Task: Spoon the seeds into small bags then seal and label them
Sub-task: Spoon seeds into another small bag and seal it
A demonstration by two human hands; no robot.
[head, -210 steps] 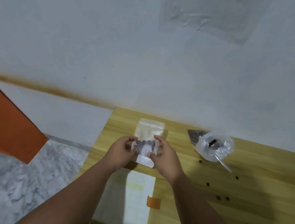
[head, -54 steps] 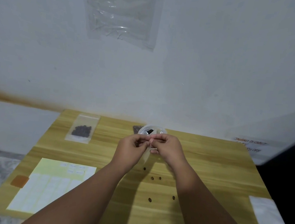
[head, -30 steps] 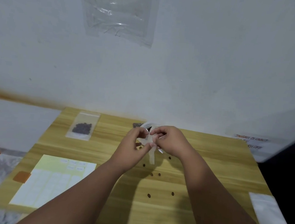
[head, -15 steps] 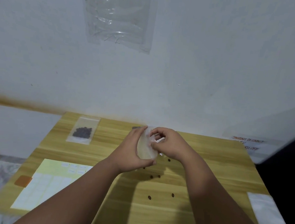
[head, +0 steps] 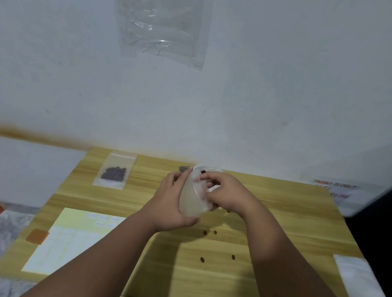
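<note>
An empty small clear bag (head: 191, 199) is held up above the middle of the wooden table (head: 278, 226). My left hand (head: 170, 205) cups it from the left and below. My right hand (head: 225, 193) pinches its upper right edge at the mouth. Behind my hands the rim of a clear seed container (head: 208, 169) shows, mostly hidden. A filled bag of dark seeds (head: 114, 174) lies flat at the table's far left. A sheet of labels (head: 68, 239) lies at the near left.
Several loose dark seeds (head: 209, 232) lie scattered on the table in front of my hands. A white packet (head: 363, 288) lies at the near right edge. A clear plastic sleeve (head: 161, 17) hangs on the wall. An orange tab (head: 37, 236) sits by the label sheet.
My hands have spread the empty bag from a narrow folded strip into an open pouch; my left hand has slid under it. The filled bag was laid down at the far left earlier.
</note>
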